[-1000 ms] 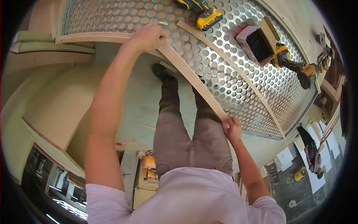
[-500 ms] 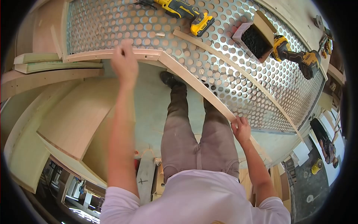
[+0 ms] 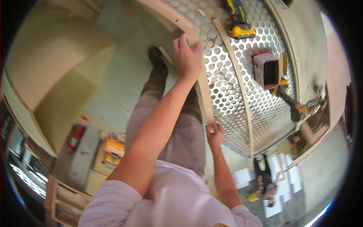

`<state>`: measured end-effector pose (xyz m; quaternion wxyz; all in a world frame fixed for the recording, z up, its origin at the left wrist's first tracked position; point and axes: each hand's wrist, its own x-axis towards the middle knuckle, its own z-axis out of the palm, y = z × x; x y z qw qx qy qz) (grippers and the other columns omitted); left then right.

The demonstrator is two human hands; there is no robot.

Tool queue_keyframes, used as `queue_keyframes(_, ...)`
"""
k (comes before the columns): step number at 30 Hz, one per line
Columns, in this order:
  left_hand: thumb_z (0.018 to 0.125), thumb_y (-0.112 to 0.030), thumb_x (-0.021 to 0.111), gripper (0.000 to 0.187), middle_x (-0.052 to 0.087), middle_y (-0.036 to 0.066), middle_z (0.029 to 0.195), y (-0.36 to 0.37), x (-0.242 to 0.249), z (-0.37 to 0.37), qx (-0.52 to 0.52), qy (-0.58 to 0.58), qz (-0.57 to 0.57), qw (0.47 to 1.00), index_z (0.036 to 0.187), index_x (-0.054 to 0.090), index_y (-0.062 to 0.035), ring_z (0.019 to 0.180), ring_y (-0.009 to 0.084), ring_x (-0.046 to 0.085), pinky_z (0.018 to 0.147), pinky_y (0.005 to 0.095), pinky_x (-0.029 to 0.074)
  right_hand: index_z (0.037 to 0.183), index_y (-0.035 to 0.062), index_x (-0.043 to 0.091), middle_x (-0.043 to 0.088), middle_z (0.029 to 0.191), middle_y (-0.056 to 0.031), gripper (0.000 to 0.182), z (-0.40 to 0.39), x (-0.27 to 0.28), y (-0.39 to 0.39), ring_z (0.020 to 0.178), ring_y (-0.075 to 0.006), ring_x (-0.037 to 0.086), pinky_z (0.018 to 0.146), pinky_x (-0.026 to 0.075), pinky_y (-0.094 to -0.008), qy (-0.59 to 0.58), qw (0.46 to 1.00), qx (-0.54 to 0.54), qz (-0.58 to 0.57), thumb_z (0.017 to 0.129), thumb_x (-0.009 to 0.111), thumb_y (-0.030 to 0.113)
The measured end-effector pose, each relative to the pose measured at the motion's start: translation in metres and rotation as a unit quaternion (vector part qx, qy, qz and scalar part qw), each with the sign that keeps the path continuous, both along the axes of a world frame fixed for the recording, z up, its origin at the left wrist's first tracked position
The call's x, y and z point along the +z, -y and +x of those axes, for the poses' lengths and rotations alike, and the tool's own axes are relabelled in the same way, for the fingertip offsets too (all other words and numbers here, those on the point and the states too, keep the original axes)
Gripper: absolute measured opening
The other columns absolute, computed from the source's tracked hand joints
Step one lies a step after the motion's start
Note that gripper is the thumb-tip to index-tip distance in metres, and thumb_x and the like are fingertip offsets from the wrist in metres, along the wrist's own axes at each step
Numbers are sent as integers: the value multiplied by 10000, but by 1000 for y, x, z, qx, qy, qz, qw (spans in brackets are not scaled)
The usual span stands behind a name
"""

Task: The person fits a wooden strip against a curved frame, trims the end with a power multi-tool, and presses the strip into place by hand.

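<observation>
A narrow wooden strip runs along the near edge of a perforated metal sheet. My left hand is closed over it near its upper corner, with the thumb on the sheet side and the fingers on the other. Lower down, my right hand pinches the strip's lower end. Part of the wood is hidden beneath my left hand. A second thin wooden strip lies lengthwise across the metal sheet, apart from both hands.
On the sheet are a yellow-and-black power tool, an open box of black screws and another power tool. Curved plywood panels stand at left. Another person is on the floor area at lower right.
My left hand has come from the far-left part of the wooden edge to the strip's corner and gripped it. My right hand stays on the strip. The whole view has turned.
</observation>
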<state>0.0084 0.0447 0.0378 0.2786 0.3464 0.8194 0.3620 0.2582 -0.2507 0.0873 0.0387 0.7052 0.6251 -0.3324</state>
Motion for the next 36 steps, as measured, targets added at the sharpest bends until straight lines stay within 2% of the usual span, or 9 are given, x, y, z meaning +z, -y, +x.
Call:
queue_keyframes(7,838,-317,781,626,558,132,1253,3,-3,5,19,-9,-45,999,1342,554,-24,1102,346,619,903,443,534,1168,48,680,618,890,-172,393,0,1,-6,807,-404,633,681,520,-508,0,999,34,-21,815,794,178)
queue_keyframes(17,824,-259,773,607,556,169,1227,-2,-1,10,53,10,-45,998,1325,559,8,1058,380,619,909,457,524,1053,64,708,607,829,-161,310,1,-1,-12,747,-404,633,649,512,-506,35,996,70,-31,826,795,256)
queue_keyframes(20,810,-249,793,565,558,177,1197,-2,-7,12,74,11,-12,997,1261,578,14,1030,381,614,893,455,521,1066,69,710,608,833,-159,319,1,-2,-12,756,-405,637,652,513,-509,38,996,72,-40,821,798,255)
queue_keyframes(23,800,-249,811,496,568,184,1156,3,-9,12,103,62,2,993,1159,595,17,1011,372,612,872,453,516,1086,79,713,612,845,-154,336,1,-1,-11,770,-404,644,654,514,-510,54,995,74,-51,814,801,256)
queue_keyframes(26,816,-259,808,391,610,142,1014,20,-4,12,80,49,6,996,1042,616,-2,969,343,620,820,445,517,1100,88,713,619,869,-146,354,-1,-3,-9,781,-402,649,654,518,-507,77,993,73,-52,805,804,263)
queue_keyframes(29,852,-236,778,291,633,113,884,39,3,14,41,86,-55,994,993,643,-21,934,328,632,778,436,518,1099,94,711,624,887,-137,365,-2,-4,-4,784,-399,651,660,523,-510,94,993,63,-43,797,808,275)
queue_keyframes(32,880,-229,752,228,645,89,821,36,-2,3,18,58,-56,997,979,663,-44,917,320,643,747,431,517,1091,95,707,623,893,-131,367,-6,-2,-4,791,-397,651,672,528,-513,110,992,52,-42,793,811,283)
queue_keyframes(33,889,-224,730,240,668,110,924,35,-4,-7,-37,25,-77,996,1056,671,-62,924,336,648,770,444,528,1087,95,705,622,895,-131,365,-8,0,-6,797,-397,651,676,530,-514,109,992,45,-46,793,809,284)
queue_keyframes(36,882,-210,709,333,656,124,1056,16,7,-56,-168,-155,90,969,1188,651,-91,988,351,638,807,457,539,1079,98,697,621,903,-130,360,-7,0,-5,820,-393,651,682,533,-510,103,993,43,-42,794,806,288)
